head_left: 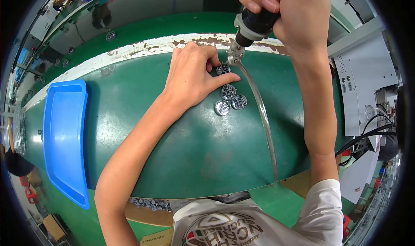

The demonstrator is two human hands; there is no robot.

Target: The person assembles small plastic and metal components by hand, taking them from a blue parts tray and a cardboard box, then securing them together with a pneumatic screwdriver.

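Your right hand is clamped round the black power driver, its tip down on the one silvery round part that your left hand pins flat with closed fingers near the green worktop's far edge. Three more such parts lie just nearer you, so four in all; I judge one in work and cannot tell which of the three are finished. One blue tray sits at the left edge.

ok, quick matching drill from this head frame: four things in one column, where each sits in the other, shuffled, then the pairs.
Things
1 blue plastic tray
2 black and grey handheld power tool
3 clear flexible hose
4 three loose small round silver metal parts

Places
A gripped in right hand
B on green table, just below left hand
C far left of table
D runs from tool tip toward table's near edge

Pairs: 1-C, 2-A, 3-D, 4-B
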